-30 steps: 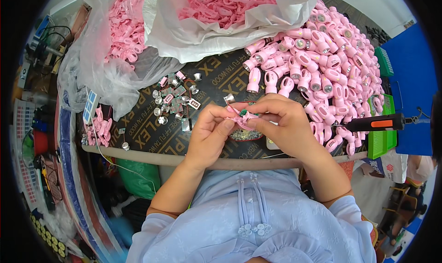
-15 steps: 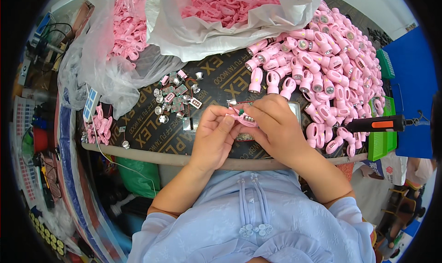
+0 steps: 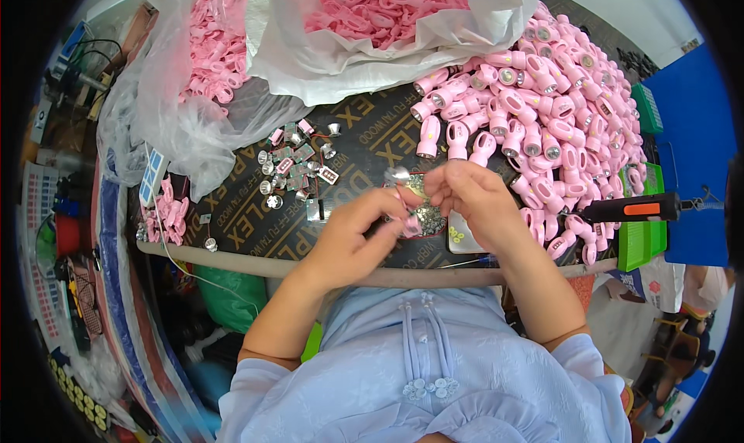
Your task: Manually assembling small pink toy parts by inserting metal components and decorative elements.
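Note:
My left hand (image 3: 358,232) is closed on a pink plastic flashlight part (image 3: 411,225), blurred by motion and partly covered by my fingers. A silver reflector cup (image 3: 397,175) shows just beyond these fingers. My right hand (image 3: 477,199) is raised beside it, thumb and fingertips drawn together; whatever they hold is too small to make out. Beneath both hands lies a tray of small metal parts (image 3: 434,221). Next to it, partly under my right hand, is a pale metal tin (image 3: 463,240) with small yellowish pieces.
Finished-looking pink flashlights (image 3: 570,125) are heaped at the right, near a mounted black-and-orange screwdriver (image 3: 632,210) and a green basket (image 3: 645,237). Circuit boards with reflectors (image 3: 298,164) lie left of centre. A white sack (image 3: 341,75) of pink shells stands at the back.
My hands have moved apart, uncovering the tray of small parts and the tin. The left still has the pink part, now turned and lower; the right has lifted off it.

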{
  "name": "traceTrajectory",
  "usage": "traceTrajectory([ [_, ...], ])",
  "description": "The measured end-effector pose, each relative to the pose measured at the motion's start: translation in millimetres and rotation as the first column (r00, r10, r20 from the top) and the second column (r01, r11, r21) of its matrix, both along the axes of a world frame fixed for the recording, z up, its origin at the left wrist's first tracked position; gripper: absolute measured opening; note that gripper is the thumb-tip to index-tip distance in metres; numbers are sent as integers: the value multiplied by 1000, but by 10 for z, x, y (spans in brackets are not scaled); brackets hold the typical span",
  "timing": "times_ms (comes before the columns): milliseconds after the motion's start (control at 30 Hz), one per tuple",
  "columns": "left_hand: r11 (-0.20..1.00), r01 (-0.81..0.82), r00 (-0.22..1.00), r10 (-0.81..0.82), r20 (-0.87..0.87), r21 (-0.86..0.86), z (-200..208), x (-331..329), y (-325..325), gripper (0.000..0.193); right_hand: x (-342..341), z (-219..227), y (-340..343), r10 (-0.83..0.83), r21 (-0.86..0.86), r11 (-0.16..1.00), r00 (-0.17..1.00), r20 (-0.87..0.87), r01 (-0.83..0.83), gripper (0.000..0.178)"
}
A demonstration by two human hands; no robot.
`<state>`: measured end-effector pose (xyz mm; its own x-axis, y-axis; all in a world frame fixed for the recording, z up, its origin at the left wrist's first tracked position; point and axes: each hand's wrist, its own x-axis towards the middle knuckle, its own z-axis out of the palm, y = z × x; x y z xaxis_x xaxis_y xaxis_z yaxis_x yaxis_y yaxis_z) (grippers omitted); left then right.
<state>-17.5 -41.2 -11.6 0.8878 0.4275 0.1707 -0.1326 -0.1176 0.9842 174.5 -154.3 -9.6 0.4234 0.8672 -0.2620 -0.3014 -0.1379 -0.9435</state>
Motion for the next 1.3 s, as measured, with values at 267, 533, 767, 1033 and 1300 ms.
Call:
traceTrajectory([
  [267,854,22,984,-111,-140,-520,-12,59,56,25,18,-113,40,191,138,979,910,-367,-150,13],
  [533,828,-46,994,-17,-108,-559,-162,71,45,29,-40,-52,4,33,3,999,951,-307,-34,15],
  [767,961,-209,972,184,-148,-179,-225,133,-60,10,-91,-44,-19,39,2,999,972,-230,-40,13],
  [1033,972,-229,943,208,-261,-55,-88,118,-110,7,-139,-77,-6,19,220,974,982,186,-60,10],
  [1300,959,-280,942,270,-200,-26,-47,148,-200,10,-174,-71,-21,-73,263,957,782,619,-119,13],
])
